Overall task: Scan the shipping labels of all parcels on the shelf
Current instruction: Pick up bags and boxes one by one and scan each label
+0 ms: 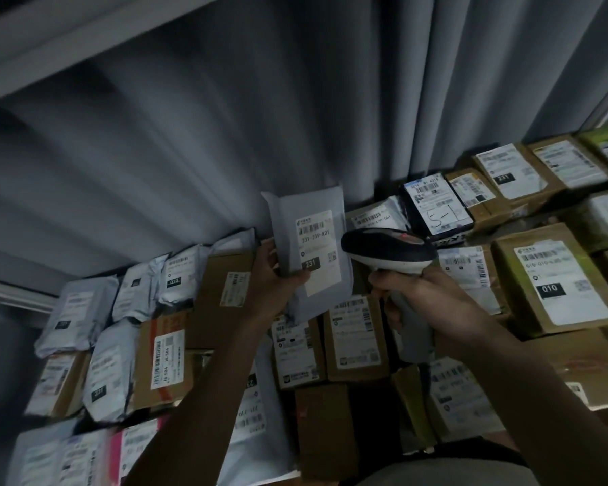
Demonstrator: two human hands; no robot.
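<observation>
A grey poly mailer (308, 254) stands upright above the packed shelf, held up in front of a pleated grey curtain (197, 142). It is a flat, soft pouch with a folded flap at its top edge and a crumpled lower end. On its face sits a white shipping label (317, 252) with a barcode near the top, the printed line "231-239-K01" below it, a small square code at the right, and a dark block reading "231".

The left hand (278, 275) grips the mailer by its lower left edge, thumb curled across the front just beside the dark block, fingers behind. The right hand (422, 299) is wrapped around the pale handle of a barcode scanner (388, 256), whose dark head lies just to the right of the label, close to the mailer's right edge; a small red light shows on top of the head.

Below and around both hands, the shelf (0, 292) is crowded with brown cardboard boxes (555, 285) and more grey mailers (109, 370), each bearing a white label, some marked "231" or "010". Much of the small print is too blurred to read.
</observation>
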